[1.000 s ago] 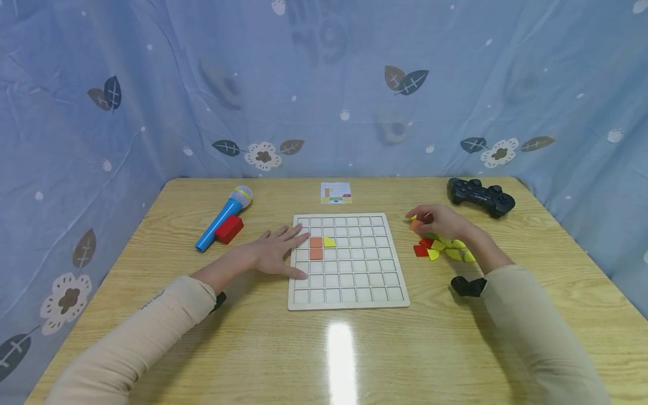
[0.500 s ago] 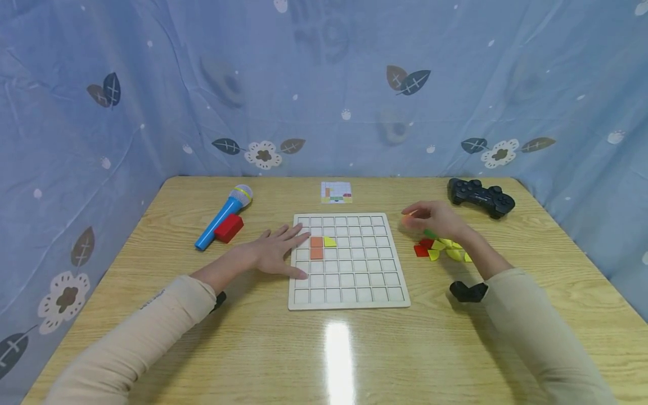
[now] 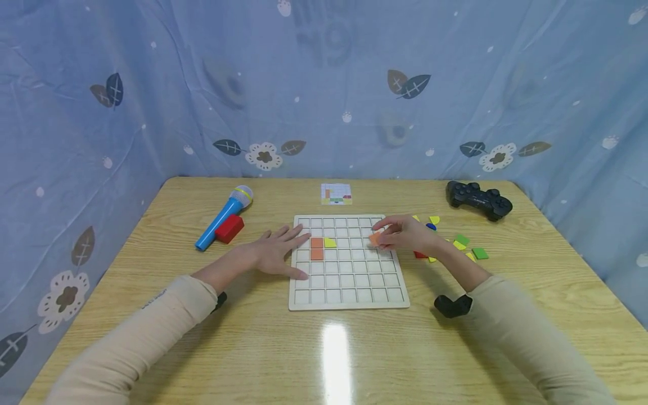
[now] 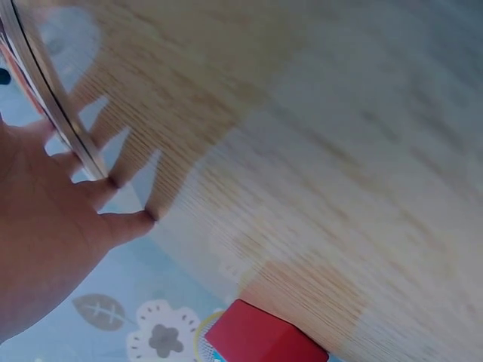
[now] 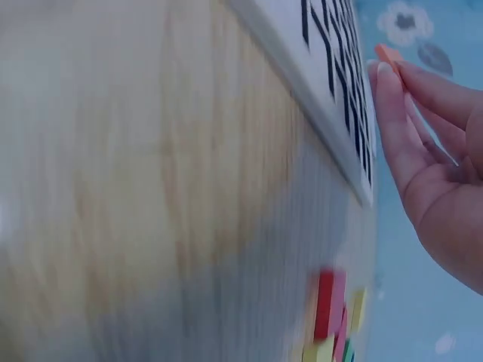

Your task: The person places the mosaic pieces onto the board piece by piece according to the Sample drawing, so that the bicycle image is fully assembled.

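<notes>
A white grid board (image 3: pixel 349 304) lies mid-table, with two orange square tiles (image 3: pixel 316 255) and a yellow tile with one rounded corner (image 3: pixel 329 242) in its upper-left cells. My left hand (image 3: pixel 275 253) rests with spread fingers over the board's left edge; the left wrist view shows the fingers (image 4: pixel 124 226) reaching the table and the board's side. Over the board's right part, my right hand (image 3: pixel 405 233) pinches an orange tile (image 3: pixel 375 239) between thumb and fingertips. In the right wrist view that orange tile (image 5: pixel 389 54) sticks out past the fingertips.
Loose yellow, green, red and blue tiles (image 3: pixel 462 241) lie right of the board, partly behind the right forearm. A patterned card (image 3: pixel 336 194) lies behind the board. A toy microphone (image 3: pixel 223 216) and red block (image 3: pixel 229 229) are left; a black game controller (image 3: pixel 479 199) is back right.
My right hand has lifted the orange tile from the loose pile and carried it left, over the board's right side. More of the pile now shows. The left hand has stayed in place.
</notes>
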The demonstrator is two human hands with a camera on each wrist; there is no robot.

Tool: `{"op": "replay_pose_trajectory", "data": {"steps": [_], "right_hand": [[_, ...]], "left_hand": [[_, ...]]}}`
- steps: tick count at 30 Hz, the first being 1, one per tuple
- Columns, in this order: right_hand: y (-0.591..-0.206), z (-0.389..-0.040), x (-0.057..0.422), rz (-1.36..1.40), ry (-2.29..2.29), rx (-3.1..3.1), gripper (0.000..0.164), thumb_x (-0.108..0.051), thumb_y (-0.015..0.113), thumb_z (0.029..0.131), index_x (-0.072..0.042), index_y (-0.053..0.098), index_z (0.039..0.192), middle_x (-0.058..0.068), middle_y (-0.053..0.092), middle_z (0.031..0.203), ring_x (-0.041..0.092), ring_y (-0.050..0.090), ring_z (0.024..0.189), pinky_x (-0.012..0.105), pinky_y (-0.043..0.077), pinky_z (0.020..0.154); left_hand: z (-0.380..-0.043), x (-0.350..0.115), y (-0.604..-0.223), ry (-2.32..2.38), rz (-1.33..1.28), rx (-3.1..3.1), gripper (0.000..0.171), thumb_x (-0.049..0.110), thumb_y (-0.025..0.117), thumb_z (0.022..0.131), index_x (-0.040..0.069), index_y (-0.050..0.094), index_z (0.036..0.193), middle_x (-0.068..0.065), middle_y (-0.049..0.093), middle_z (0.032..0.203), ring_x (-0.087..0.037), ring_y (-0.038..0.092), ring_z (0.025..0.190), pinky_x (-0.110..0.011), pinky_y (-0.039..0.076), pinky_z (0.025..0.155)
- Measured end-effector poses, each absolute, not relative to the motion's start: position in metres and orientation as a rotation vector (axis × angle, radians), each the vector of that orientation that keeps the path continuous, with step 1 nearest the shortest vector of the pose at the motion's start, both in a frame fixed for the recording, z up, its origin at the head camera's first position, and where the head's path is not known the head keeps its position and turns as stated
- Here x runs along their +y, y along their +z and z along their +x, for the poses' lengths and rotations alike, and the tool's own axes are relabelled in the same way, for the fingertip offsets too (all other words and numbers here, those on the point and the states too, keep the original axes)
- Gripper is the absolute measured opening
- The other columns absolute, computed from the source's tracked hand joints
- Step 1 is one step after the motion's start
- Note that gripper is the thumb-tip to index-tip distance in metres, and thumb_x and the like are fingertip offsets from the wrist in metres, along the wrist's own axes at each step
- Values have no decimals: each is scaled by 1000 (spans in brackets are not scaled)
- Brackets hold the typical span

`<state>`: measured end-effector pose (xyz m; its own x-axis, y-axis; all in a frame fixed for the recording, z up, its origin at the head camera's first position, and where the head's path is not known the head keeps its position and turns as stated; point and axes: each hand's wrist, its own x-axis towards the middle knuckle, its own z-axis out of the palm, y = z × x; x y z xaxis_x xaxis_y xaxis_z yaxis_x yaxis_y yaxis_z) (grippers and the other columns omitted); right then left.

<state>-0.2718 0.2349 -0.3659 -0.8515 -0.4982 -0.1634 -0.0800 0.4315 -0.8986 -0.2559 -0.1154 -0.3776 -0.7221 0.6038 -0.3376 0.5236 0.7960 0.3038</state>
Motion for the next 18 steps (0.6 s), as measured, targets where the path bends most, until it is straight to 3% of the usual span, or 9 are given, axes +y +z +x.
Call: {"op": "replay_pose_trajectory", "data": {"steps": [7,18], "right_hand": [[-367,-260,206,-517,-1359,2264,29,-10,66,91,3,64,117,10,69,94,23,65,82,35,54,73],[-369,-244,159,-392,-1396,2151,22,-1,64,90,2,66,111,11,68,93,21,68,81,33,56,72]], "left_hand": [[-256,-116,-376,265,849,2557,101,73,54,79,26,6,155,-2,-7,159,-33,-7,143,-60,0,109],[-256,-114,-375,241,836,2556,101,74,53,79,26,6,155,-2,-7,159,-32,-7,143,-60,1,109]]}}
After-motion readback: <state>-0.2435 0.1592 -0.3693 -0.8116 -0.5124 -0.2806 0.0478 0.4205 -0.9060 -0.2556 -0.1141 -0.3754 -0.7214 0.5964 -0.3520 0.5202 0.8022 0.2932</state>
